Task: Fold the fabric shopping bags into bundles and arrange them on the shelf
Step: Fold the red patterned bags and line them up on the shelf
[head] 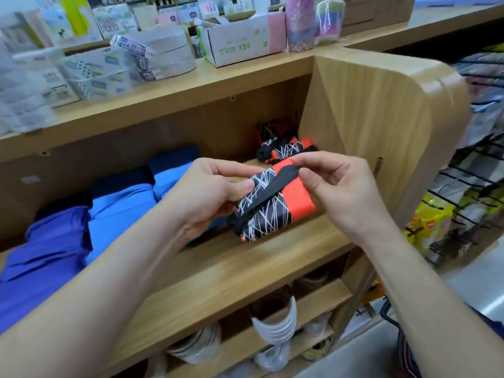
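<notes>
— Folding step, almost over. Holding one black-and-orange bundle [272,208] just above the shelf [245,271], at 3 o'clock from the blue folded cloth [120,205].

— Held how?

— Gripped by the left hand [215,192] from 9 o'clock, with fingers [245,186] curled round it. Pinched at the black strap [275,182] by the right hand [335,186] from 3 o'clock.

— Next?

— Probably tucking that strap tight, then setting down beside the matching bundles [283,148] at 12 o'clock, deep in the corner.

— Hard to see?

— Can't tell where the strap ends. Back bundles half in shadow. Blurry boxes [240,39] up top.
</notes>
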